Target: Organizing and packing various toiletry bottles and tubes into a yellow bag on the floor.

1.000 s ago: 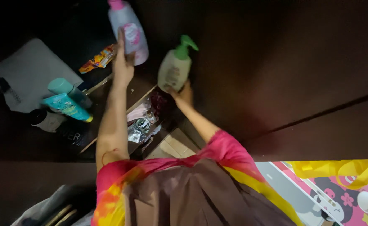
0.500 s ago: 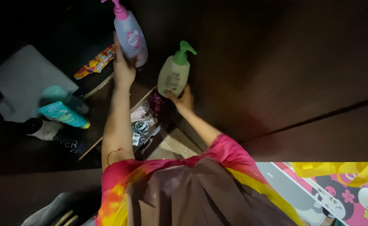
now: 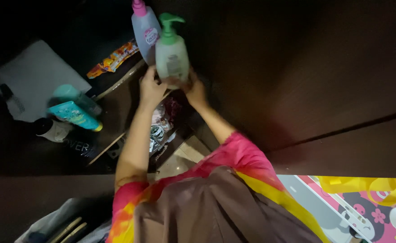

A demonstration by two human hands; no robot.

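Observation:
My left hand (image 3: 150, 89) grips the base of a pale blue pump bottle with a pink cap (image 3: 145, 28). My right hand (image 3: 194, 90) holds a pale green bottle with a green pump (image 3: 172, 56) from below. Both bottles are upright and pressed side by side over a dark shelf (image 3: 117, 85), the green one in front and overlapping the blue one. My two hands are close together, almost touching under the green bottle. The light is dim, so I cannot tell whether the bottles rest on a surface.
On the dark shelf to the left lie two teal tubes (image 3: 74, 111), an orange snack packet (image 3: 114, 58), a white cloth (image 3: 31, 81) and a dark bottle (image 3: 51, 130). Small sachets (image 3: 162, 126) sit below the hands. A pink cartoon-print mat (image 3: 378, 211) shows at the bottom right.
My right hand has carried the green pump bottle left and up until it meets the blue bottle. The left hand has lowered slightly and the two hands have come together.

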